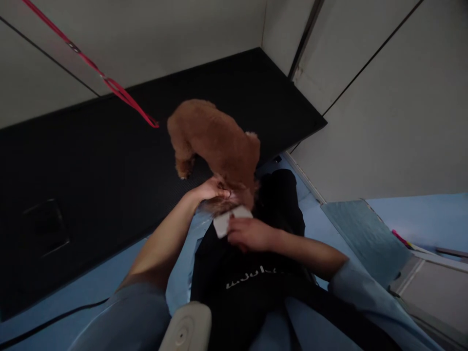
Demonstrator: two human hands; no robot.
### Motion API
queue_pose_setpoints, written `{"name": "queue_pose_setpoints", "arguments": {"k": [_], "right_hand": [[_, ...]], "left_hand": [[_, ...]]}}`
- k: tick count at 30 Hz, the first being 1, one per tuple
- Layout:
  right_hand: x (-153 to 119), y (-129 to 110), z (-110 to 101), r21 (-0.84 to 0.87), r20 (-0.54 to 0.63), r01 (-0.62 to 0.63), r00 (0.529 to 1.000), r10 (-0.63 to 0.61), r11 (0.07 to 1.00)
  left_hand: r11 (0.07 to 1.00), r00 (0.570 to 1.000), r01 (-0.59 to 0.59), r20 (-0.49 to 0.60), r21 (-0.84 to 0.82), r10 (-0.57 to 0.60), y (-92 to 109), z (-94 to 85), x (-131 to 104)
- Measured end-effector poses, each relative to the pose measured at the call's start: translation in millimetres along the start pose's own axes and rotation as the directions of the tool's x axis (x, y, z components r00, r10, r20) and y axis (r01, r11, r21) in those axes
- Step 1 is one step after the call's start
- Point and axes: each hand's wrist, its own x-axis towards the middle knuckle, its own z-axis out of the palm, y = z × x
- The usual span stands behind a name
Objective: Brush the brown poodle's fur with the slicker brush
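Note:
A brown, short-clipped dog (215, 134) stands on a black table (120, 161), its front end toward my body and its face hidden from this angle. My left hand (214, 190) is closed on what looks like the dog's ear flap (215, 205), beside a patch of pinkish skin. Long fur hangs loose below those fingers. In the grip of my right hand (250, 233) is a flat white rectangular piece (222, 225), close against the hanging fur. Blur and my fingers hide what kind of thing it is.
A red lead loop (126, 95) hangs over the table from the upper left. Pale wall panels (395, 112) border the table's far side and right. A black apron (252, 282) covers my lap. A black cable (62, 316) crosses the blue floor at lower left.

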Motion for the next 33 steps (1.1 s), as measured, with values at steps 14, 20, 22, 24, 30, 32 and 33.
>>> {"name": "queue_pose_setpoints", "arguments": {"k": [14, 20, 22, 24, 30, 32, 33], "right_hand": [[-1, -3, 3, -0.009, 0.097, 0.180, 0.979, -0.178, 0.984], [0, -6, 15, 0.013, 0.029, 0.061, 0.998, -0.062, 0.998], [-14, -12, 28, 0.185, 0.071, 0.112, 0.989, -0.127, 0.976], [-34, -16, 40, 0.338, -0.049, -0.016, 0.998, 0.034, 0.941], [-67, -7, 58, 0.575, -0.284, -0.324, 0.781, 0.555, 0.751], [-67, -4, 64, 0.604, -0.262, -0.329, 0.778, 0.571, 0.726], [-67, -3, 67, 0.636, -0.249, -0.329, 0.769, 0.588, 0.699]], "left_hand": [[0.998, 0.996, 0.037, 0.087, -0.058, -0.032, -2, 2.1, -3], [0.987, 0.923, -0.003, -0.380, 0.161, 0.065, -6, 6.5, -18], [0.961, 0.734, 0.073, -0.667, 0.266, 0.129, -16, 14.2, -36], [0.954, 0.592, 0.173, -0.800, 0.245, 0.098, -30, 26.2, -55], [0.982, 0.579, 0.167, -0.815, 0.087, -0.027, -67, 64.9, -67], [0.983, 0.577, 0.172, -0.803, -0.056, -0.147, -73, 70.3, -56], [0.978, 0.589, 0.144, -0.781, -0.149, -0.206, -75, 71.3, -50]]}}
